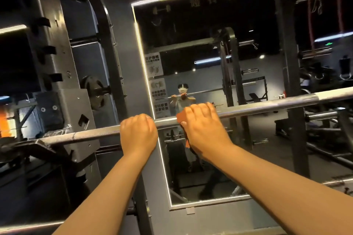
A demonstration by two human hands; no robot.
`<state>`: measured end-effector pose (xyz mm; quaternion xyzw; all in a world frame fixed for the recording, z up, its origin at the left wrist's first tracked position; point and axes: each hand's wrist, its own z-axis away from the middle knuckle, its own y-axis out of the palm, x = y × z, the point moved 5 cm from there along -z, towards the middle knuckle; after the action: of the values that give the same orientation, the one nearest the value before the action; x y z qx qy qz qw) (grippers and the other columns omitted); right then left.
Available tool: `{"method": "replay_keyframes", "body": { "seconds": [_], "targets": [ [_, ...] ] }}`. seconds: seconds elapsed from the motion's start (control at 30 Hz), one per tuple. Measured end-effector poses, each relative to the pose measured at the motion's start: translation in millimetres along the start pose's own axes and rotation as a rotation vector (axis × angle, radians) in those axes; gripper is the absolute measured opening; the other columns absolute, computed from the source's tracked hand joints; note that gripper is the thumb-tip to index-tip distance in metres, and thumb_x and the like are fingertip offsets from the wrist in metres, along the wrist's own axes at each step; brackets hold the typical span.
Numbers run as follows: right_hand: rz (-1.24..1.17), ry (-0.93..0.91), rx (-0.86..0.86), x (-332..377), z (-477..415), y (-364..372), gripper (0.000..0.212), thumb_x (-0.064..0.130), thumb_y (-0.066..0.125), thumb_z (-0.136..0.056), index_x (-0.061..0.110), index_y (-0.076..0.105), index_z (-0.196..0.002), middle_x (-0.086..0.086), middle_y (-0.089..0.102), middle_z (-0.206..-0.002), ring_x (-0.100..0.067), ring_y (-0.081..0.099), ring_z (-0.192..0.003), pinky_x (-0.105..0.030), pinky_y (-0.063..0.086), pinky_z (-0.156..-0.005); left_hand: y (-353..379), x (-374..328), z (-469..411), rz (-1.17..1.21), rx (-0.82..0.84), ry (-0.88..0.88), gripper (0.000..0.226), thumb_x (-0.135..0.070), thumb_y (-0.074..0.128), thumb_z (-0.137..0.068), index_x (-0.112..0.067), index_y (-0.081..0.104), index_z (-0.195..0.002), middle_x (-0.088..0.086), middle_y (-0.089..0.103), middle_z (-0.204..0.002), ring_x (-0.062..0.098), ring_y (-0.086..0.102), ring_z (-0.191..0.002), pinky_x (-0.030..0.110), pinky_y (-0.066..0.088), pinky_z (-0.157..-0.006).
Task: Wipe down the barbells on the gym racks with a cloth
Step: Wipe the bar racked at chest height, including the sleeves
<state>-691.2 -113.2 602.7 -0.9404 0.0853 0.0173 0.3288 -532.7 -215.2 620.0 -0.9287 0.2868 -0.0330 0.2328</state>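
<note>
Nearest, low in the frame: left forearm (107, 187) and right forearm (267, 173), both bare, angled up toward a steel bar.

Far left: grey rack upright (57, 59), black pegs up its side, faint digits stamped on its face, too blurred to read with any certainty. Just right of it, dark weight plate (93, 91) hung on a peg.

Across the whole view, barbell (267, 104): left end low in the rack's hook, right end higher and running out of frame, with a knurled stretch to the left of the hands.

Closed over the bare steel in a full fist, knuckles up: left hand (138, 133). A short stretch of bar to its right, orange cloth (180, 116) wrapped round the bar, one tail hanging below. Laid over that, right hand (202, 126), fingers bent across the top of the bar, thumb underneath, clamping cloth against steel.

Behind the hands: mirror (191, 44) with a lit edge, showing a person with both hands on a bar. Down its left side, white posters (155, 65) with Chinese characters and diagrams, too small to make out.

Right of the mirror, second upright (288, 63); past it, small green lit sign (328, 44), blurred beyond reading.
</note>
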Motion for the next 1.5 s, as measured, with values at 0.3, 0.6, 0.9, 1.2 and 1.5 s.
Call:
{"method": "replay_keyframes", "body": {
  "seconds": [0.3, 0.6, 0.9, 1.2, 1.5],
  "targets": [
    [0.099, 0.019, 0.170, 5.9, -10.2, -11.5, 0.058, 0.050, 0.026, -0.109, 0.008, 0.038, -0.148, -0.015, 0.048, -0.145, -0.033, 0.044, -0.134, -0.046, 0.033, -0.117, -8.0, 47.5, 5.4, -0.202, 0.036, -0.042, 0.017, -0.024, 0.059, -0.098, -0.014, 0.071, -0.092, 0.003, 0.067, -0.082, 0.023, 0.063, -0.081, 0.054, 0.038, -0.113],
    [-0.008, -0.003, 0.158, 68.6, -36.6, 9.6, 0.042, 0.041, 0.039, -0.108, 0.011, 0.049, -0.137, -0.014, 0.055, -0.131, -0.034, 0.050, -0.125, -0.051, 0.040, -0.109, -5.6, 51.5, 10.3, -0.189, 0.062, -0.052, 0.022, -0.029, 0.050, -0.101, -0.014, 0.067, -0.102, 0.003, 0.067, -0.094, 0.023, 0.063, -0.094, 0.054, 0.032, -0.119],
    [0.025, -0.174, 0.192, 81.7, -63.5, 7.8, 0.036, 0.041, 0.039, -0.108, 0.015, 0.054, -0.127, -0.009, 0.060, -0.117, -0.032, 0.059, -0.109, -0.044, 0.046, -0.079, -6.0, 51.7, 15.1, -0.042, -0.059, -0.051, 0.017, -0.023, 0.054, -0.098, -0.016, 0.069, -0.093, 0.002, 0.067, -0.087, 0.023, 0.063, -0.090, 0.054, 0.030, -0.120],
    [-0.074, -0.176, -0.114, 84.3, -40.8, 27.8, 0.033, 0.037, 0.044, -0.106, 0.013, 0.056, -0.125, -0.011, 0.062, -0.119, -0.032, 0.056, -0.117, -0.051, 0.038, -0.114, -13.2, 51.8, 8.9, -0.004, 0.016, -0.063, 0.024, -0.020, 0.052, -0.102, -0.012, 0.074, -0.098, 0.008, 0.072, -0.089, 0.026, 0.067, -0.088, 0.048, 0.043, -0.107],
    [-0.092, -0.235, 0.129, 79.2, -58.0, 8.4, 0.049, 0.048, 0.038, -0.106, 0.009, 0.056, -0.129, -0.012, 0.063, -0.122, -0.031, 0.059, -0.111, -0.045, 0.048, -0.092, -1.2, 43.0, 7.8, -0.032, 0.029, 0.006, 0.010, -0.017, 0.070, -0.091, -0.014, 0.072, -0.082, 0.004, 0.069, -0.073, 0.022, 0.065, -0.065, 0.041, 0.055, -0.072]
  ]
}}
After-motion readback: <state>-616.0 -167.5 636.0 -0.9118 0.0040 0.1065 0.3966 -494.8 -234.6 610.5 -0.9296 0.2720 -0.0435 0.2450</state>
